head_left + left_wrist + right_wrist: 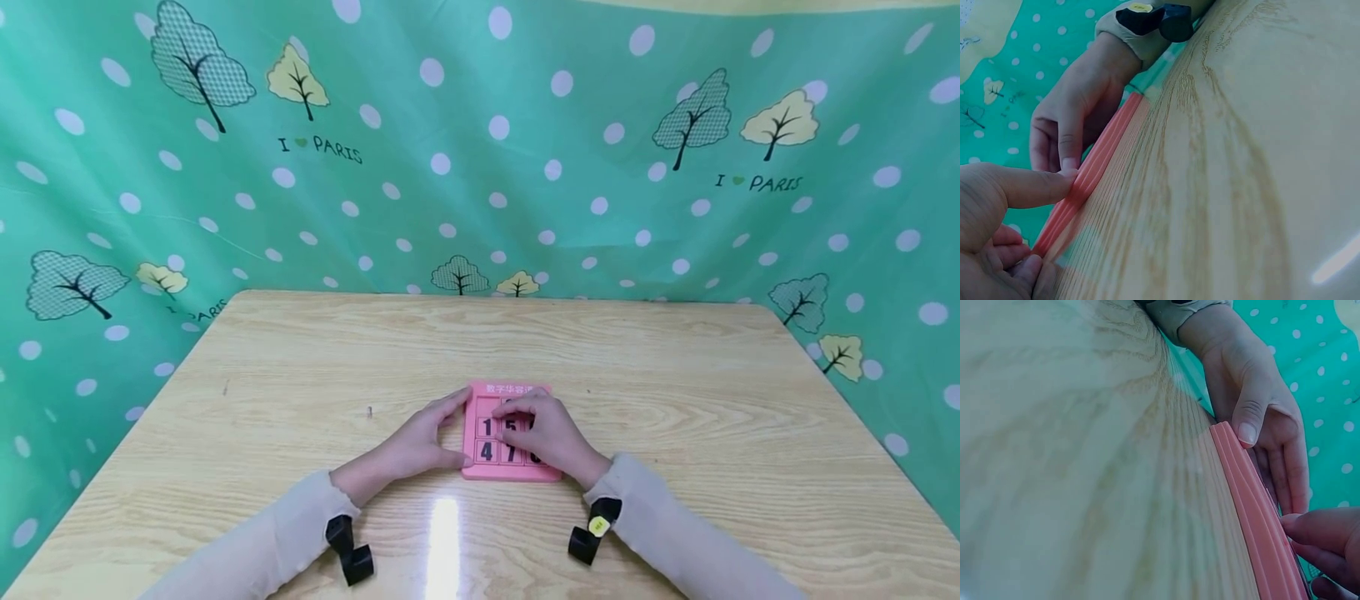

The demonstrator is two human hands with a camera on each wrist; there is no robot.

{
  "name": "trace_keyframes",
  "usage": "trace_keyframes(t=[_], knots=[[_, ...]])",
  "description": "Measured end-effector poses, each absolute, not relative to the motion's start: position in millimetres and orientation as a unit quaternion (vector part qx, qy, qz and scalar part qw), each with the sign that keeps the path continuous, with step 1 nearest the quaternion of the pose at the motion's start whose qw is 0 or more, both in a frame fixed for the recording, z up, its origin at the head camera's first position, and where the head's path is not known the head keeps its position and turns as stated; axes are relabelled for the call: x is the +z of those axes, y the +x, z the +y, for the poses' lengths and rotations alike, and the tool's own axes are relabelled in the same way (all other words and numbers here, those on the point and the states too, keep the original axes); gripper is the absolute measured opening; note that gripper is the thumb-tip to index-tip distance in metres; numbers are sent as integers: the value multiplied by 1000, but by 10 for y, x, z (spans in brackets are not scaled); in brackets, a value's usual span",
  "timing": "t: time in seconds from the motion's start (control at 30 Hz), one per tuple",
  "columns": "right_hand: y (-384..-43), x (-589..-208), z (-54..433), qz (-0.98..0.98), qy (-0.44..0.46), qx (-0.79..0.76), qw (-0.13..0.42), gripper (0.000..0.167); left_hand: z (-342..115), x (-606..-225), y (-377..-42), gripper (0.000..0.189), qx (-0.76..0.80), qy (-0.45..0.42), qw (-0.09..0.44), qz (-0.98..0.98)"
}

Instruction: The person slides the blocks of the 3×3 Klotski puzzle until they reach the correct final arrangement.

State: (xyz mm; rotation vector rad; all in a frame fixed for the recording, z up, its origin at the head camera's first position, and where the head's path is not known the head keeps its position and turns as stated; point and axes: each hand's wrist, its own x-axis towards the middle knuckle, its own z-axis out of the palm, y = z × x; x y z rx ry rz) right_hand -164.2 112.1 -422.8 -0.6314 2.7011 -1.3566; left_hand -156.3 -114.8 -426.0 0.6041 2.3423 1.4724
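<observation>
A pink number slide puzzle (510, 473) lies flat on the table. Its tiles 1, 5, 4 and 7 can be read, and a bare slot shows at its upper left. My left hand (420, 442) holds the left side of the frame, thumb at the near corner and fingers at the far corner. Over the tiles, my right hand (551, 433) has thumb and forefinger on or close to the middle column, covering much of the right column. In the right wrist view the left thumb (1249, 428) rests on the frame's edge (1250, 519).
The wood-grain table (300, 358) spreads around the puzzle, with a bright light reflection (444, 542) near the front. A green dotted cloth (495, 167) hangs behind and at the sides. Both wrists wear black camera mounts (348, 550).
</observation>
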Motion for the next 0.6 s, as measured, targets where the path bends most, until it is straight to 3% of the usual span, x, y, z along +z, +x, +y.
trace_keyframes(t=[0.6], knots=[[-1727,-4222,1072,879,-168,-446,19,24,-1158,-4244,-1564,93,515,211,161,815]])
